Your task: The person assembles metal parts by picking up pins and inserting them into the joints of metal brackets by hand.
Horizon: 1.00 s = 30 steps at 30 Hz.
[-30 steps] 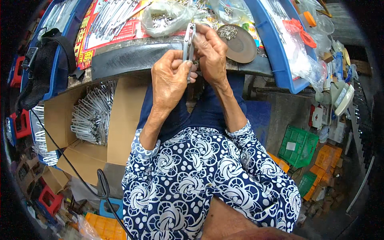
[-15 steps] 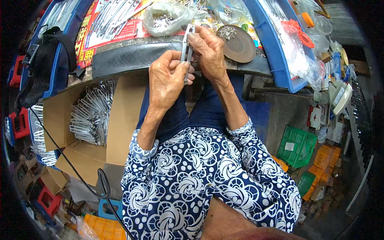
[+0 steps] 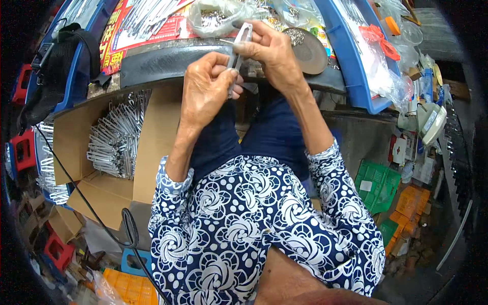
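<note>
Over the table's near edge, a long narrow slotted metal part (image 3: 245, 33) stands tilted between my two hands. My left hand (image 3: 206, 89) is closed around its lower length, thumb along the side. Higher up, my right hand (image 3: 274, 53) pinches the part between thumb and fingers. A thin pin-like piece (image 3: 226, 41) sticks out leftward beside the right thumb; what holds it is hidden. Just beyond the hands lies a see-through plastic bag (image 3: 216, 18) of small metal pieces. To the right of my right hand sits a round brown dish (image 3: 312, 57) with more small pieces.
Loose metal strips (image 3: 150, 20) lie on red printed sheets at the far left. Blue trays (image 3: 356, 66) flank the table. A cardboard box (image 3: 160, 145) of slotted metal parts stands below left. A black strapped bag (image 3: 58, 66) hangs at left; green crates (image 3: 377, 188) are at lower right.
The metal part has tilted, its upper end swinging right. My right hand has shifted slightly right and up. The thin pin-like piece now shows beside the thumb.
</note>
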Each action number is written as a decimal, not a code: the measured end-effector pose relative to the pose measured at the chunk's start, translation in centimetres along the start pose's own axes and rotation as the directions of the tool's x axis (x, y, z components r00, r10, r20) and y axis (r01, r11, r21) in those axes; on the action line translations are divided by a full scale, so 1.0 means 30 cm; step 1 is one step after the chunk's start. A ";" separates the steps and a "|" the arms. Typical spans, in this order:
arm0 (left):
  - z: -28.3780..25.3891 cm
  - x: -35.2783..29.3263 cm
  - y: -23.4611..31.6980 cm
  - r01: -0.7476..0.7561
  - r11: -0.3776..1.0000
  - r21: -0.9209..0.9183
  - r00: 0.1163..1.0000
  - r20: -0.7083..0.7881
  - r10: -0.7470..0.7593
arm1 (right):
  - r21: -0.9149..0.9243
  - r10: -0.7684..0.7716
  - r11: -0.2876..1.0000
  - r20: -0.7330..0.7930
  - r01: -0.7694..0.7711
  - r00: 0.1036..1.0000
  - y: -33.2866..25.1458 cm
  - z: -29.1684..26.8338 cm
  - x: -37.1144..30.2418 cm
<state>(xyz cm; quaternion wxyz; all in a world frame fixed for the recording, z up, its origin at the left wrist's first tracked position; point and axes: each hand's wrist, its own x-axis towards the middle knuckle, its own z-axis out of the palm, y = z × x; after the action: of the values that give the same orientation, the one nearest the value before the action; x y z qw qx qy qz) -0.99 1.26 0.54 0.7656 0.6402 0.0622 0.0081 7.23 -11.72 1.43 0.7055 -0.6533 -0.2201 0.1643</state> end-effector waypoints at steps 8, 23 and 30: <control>-0.038 0.019 -0.007 0.000 0.999 -0.033 0.998 0.061 0.002 | -0.095 0.166 0.983 0.137 -0.154 0.977 0.008 -0.038 0.033; -0.066 0.057 -0.019 0.033 0.988 -0.151 0.990 0.137 -0.012 | -0.134 0.334 0.941 0.256 -0.309 0.907 -0.005 -0.063 0.125; -0.049 0.072 0.002 0.035 0.997 -0.062 0.994 0.102 -0.029 | -0.162 0.345 0.937 0.278 -0.310 0.897 -0.039 -0.076 0.131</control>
<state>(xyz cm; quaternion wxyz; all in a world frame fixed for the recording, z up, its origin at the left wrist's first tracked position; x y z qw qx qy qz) 1.01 2.91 0.17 0.7877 0.6141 0.0333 -0.0346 11.70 -11.72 2.87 0.5874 -0.6873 -0.2211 0.3657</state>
